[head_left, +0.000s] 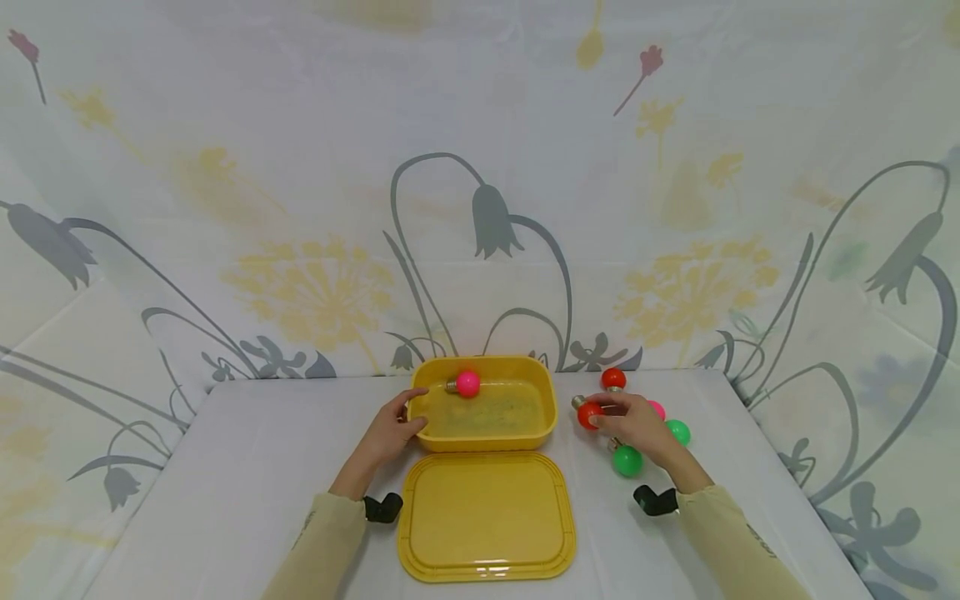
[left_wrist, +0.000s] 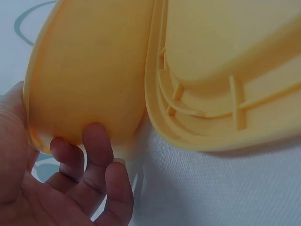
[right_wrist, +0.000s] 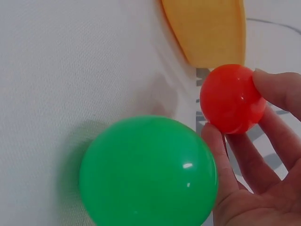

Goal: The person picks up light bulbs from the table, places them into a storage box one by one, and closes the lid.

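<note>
A yellow plastic box holds a pink light bulb with a silver screw base. My left hand grips the box at its left end; in the left wrist view its fingertips lie against the outer wall. To the right of the box, my right hand pinches a red light bulb between thumb and fingers, its screw base pointing up and left. In the right wrist view this red bulb appears beyond a green light bulb.
The yellow lid lies in front of the box. Around my right hand lie another red bulb, a partly hidden pink bulb and two green bulbs, one nearer and one farther right. A patterned cloth hangs behind.
</note>
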Available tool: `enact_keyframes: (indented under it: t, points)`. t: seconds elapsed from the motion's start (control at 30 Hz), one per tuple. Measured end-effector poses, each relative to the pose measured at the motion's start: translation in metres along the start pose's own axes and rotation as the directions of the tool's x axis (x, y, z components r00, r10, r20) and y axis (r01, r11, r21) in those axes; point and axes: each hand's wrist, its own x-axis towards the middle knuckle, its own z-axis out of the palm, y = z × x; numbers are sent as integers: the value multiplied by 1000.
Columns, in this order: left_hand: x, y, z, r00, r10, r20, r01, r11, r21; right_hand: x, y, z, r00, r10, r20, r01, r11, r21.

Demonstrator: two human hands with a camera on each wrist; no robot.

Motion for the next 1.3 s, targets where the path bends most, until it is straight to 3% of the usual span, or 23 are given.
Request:
enact_keyframes:
  t: [0.73, 1.3]
  points:
    - [-3, 3, 0, 1000, -19, -7, 19, 1000, 4, 2, -13, -2, 998, -61, -20, 61, 998, -4]
    - [-3, 2, 0, 1000, 13, -2, -13, 1000, -5, 8, -24, -2, 995, -94, -18, 94, 995, 43]
